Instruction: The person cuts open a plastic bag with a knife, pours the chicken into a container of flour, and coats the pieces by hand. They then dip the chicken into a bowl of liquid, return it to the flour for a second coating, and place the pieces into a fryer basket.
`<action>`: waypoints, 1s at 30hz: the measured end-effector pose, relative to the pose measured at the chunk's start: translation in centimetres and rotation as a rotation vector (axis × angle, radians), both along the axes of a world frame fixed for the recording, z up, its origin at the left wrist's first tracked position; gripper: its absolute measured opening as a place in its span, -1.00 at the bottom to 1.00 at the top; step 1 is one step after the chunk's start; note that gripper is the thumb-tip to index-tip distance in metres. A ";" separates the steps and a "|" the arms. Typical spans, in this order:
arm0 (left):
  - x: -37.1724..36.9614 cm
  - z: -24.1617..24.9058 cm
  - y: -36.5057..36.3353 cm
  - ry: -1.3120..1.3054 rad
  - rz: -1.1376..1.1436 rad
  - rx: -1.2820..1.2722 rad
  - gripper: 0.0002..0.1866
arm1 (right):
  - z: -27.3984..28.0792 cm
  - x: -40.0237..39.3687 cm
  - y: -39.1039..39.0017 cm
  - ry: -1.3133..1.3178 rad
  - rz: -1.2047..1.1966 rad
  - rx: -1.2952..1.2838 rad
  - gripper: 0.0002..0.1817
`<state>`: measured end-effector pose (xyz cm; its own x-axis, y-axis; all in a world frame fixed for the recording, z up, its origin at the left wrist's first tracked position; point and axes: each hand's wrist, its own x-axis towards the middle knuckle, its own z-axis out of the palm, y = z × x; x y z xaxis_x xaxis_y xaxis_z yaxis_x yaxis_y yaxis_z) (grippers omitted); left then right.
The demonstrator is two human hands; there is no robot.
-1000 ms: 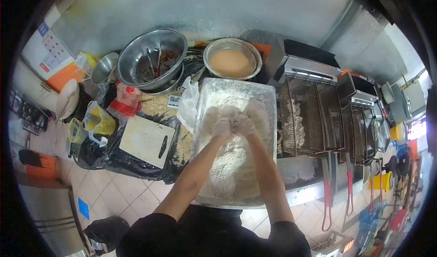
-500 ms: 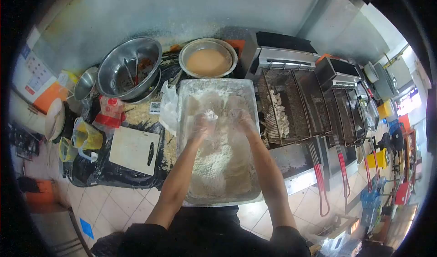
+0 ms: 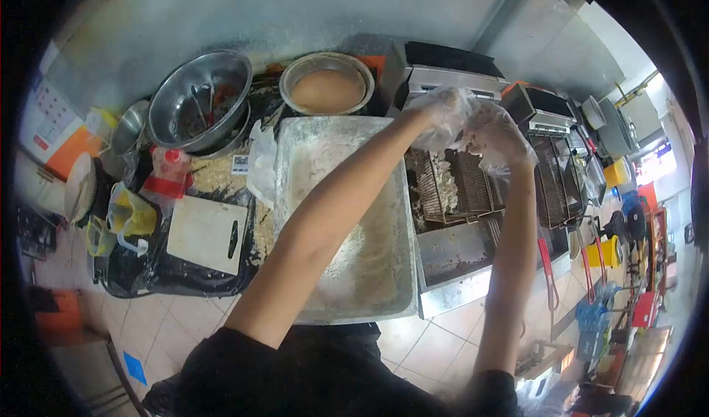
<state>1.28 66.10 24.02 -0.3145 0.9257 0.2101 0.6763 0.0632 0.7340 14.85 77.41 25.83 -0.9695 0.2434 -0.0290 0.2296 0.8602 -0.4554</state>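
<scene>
Both hands wear clear plastic gloves and are raised over the wire fryer basket [image 3: 465, 188]. My left hand [image 3: 447, 114] is at the basket's back edge, its fingers bent and hard to make out under the loose plastic. Close beside it, my right hand [image 3: 498, 136] curls around something brownish that I cannot make out. Pale floured pieces [image 3: 444, 184] lie along the left side of the basket. The metal tray [image 3: 369, 269] of white flour stands in front of me, partly hidden by my left forearm.
Behind the tray is a bowl of tan liquid [image 3: 327, 90]. A large steel bowl [image 3: 173, 110] holding tongs, a white cutting board [image 3: 207, 232] and a yellow jug [image 3: 133, 214] are on the left. Another fryer basket [image 3: 557, 177] sits at the right.
Both hands have left the flour tray and moved up and right over the fryer basket. The view has shifted slightly.
</scene>
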 end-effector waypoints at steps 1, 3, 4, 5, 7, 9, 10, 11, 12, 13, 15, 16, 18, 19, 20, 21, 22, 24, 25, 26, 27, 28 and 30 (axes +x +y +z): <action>-0.7 -0.3 0.9 0.059 0.033 -0.069 -0.40 | -0.9 -0.3 0.7 -0.049 -0.074 -0.156 -0.50; -2.1 -0.6 1.1 0.148 0.117 -0.156 -0.26 | -3.0 -1.0 1.1 -0.161 -0.095 -0.081 -0.59; -2.7 -0.5 0.0 0.171 0.166 -0.156 -0.18 | -3.5 -1.3 0.8 -0.249 -0.075 0.124 -0.63; -3.2 -0.2 -1.3 0.173 0.220 -0.137 -0.11 | -3.1 -1.3 -0.5 -0.374 -0.010 0.537 -0.67; -4.0 -0.8 -6.8 0.116 0.220 -0.092 -0.02 | -2.9 -1.5 -5.2 -0.554 0.166 1.323 -0.72; -4.1 -4.9 -11.6 0.166 0.353 -0.184 -0.14 | -7.4 -2.9 -8.2 -0.036 0.079 1.463 -0.76; -3.6 -6.9 -14.0 0.206 0.433 -0.270 -0.17 | -10.3 -4.5 -9.6 0.193 0.075 1.434 -0.78; -3.4 -9.3 -16.1 0.165 0.470 -0.422 -0.17 | -13.8 -6.4 -11.1 0.266 0.076 1.390 -0.79; -2.8 -11.7 -17.7 0.057 0.494 -0.589 -0.15 | -17.1 -8.5 -12.4 0.036 0.228 0.981 -0.60; -2.0 -13.9 -19.0 -0.066 0.527 -0.723 -0.14 | -20.3 -10.5 -13.7 -0.196 0.250 0.538 -0.37; -0.9 -17.2 -20.4 -0.257 0.573 -0.883 -0.10 | -22.2 -11.6 -15.3 -0.351 0.236 0.178 -0.20; -0.7 -20.1 -20.7 -0.245 0.635 -0.846 -0.13 | -23.8 -12.3 -16.0 -0.366 0.235 0.169 -0.19; -0.2 -26.0 -20.5 -0.064 0.884 -0.526 -0.20 | -25.1 -12.8 -17.4 -0.311 0.288 0.222 -0.17; -0.1 -28.3 -20.1 0.037 1.019 -0.344 -0.24 | -24.6 -12.7 -18.3 -0.267 0.328 0.254 -0.16; 0.2 -28.2 -19.9 0.111 1.133 -0.185 -0.28 | -23.7 -12.3 -19.2 -0.222 0.376 0.287 -0.14; -0.1 -28.2 -19.7 -0.007 1.067 -0.334 -0.36 | -23.0 -11.7 -19.9 -0.216 0.426 0.297 -0.13; 0.3 -27.2 -20.0 -0.126 0.986 -0.474 -0.45 | -23.9 -11.3 -20.2 -0.224 0.463 0.298 -0.12; 0.7 -24.5 -20.9 -0.219 0.903 -0.466 -0.51 | -29.9 -12.4 -19.3 -0.338 0.474 0.315 -0.25; 0.4 -23.6 -21.1 -0.291 0.807 -0.460 -0.55 | -30.9 -12.7 -19.0 -0.370 0.475 0.327 -0.29; -0.2 -24.9 -21.0 -0.289 0.810 -0.450 -0.55 | -30.1 -12.1 -19.5 -0.251 0.452 0.268 -0.33; -0.9 -27.3 -20.9 -0.300 0.793 -0.449 -0.61 | -29.5 -11.6 -19.8 -0.136 0.426 0.203 -0.38; -1.2 -28.8 -21.0 -0.310 0.773 -0.452 -0.67 | -28.2 -11.2 -19.8 -0.136 0.421 0.203 -0.38; -0.7 -27.3 -22.2 -0.177 0.732 -0.320 -0.66 | -25.9 -10.6 -19.4 -0.187 0.291 -0.230 -0.50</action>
